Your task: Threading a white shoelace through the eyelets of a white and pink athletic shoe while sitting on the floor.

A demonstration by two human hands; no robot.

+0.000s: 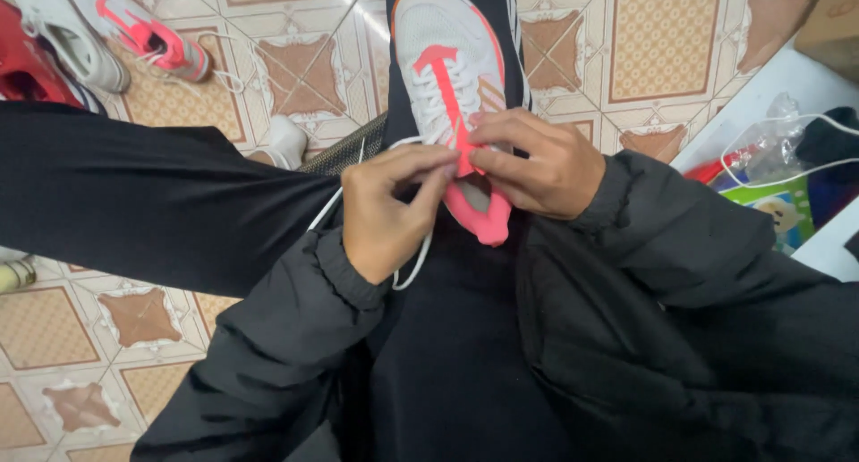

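On our lap, the white and pink sneaker [452, 77] lies toe away from us. Our left hand [386, 213] pinches its white lace [413, 263], and our right hand [537, 165] grasps the pink tongue [465, 158]. Another sneaker [143, 31] sits on the tiled floor [662, 42].

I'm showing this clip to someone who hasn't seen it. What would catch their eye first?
The white and pink shoe at top centre, resting on a dark-clothed leg, stands out. Just below it, the left hand and right hand meet at its heel end, pinching the white lace. Another white and pink shoe lies on the patterned tile floor at top left.
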